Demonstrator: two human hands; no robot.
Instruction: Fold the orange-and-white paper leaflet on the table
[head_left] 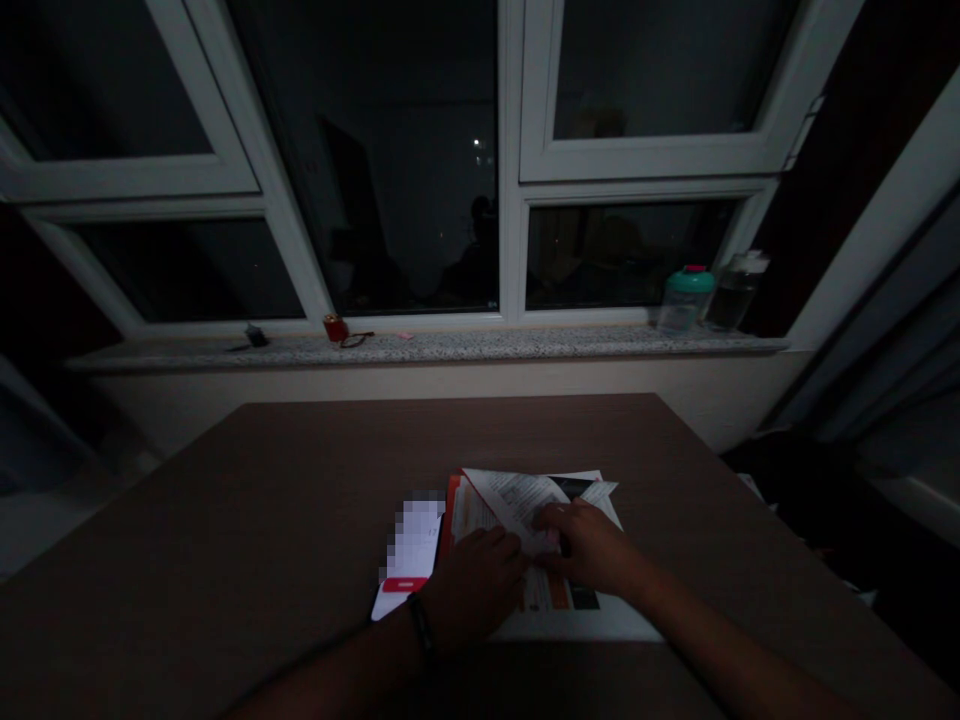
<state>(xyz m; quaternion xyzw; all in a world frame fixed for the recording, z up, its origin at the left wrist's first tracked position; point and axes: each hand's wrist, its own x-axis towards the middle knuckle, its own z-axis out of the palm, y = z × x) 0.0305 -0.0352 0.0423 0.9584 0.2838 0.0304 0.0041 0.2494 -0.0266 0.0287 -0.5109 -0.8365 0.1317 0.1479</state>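
A printed paper sheet (514, 498) lies on the table in front of me, with one corner folded over diagonally. My left hand (484, 580), with a dark band on the wrist, has its fingers curled together on the folded part. From the right, my right hand (589, 545) grips the same fold, thumb and forefinger bent around it. White paper with dark and orange print shows beneath and around the hands, and a red-orange edge (451, 510) runs along its left side. Close by on the left lies a phone (412, 550) with a lit screen, partly pixelated.
The brown table (300, 480) reaches toward a granite windowsill (465, 345). On the sill stand a teal-lidded bottle (684, 300), a clear bottle (735, 290), a small red container (334, 327) and a small dark object (256, 335). Dark windows rise behind. The room is dim.
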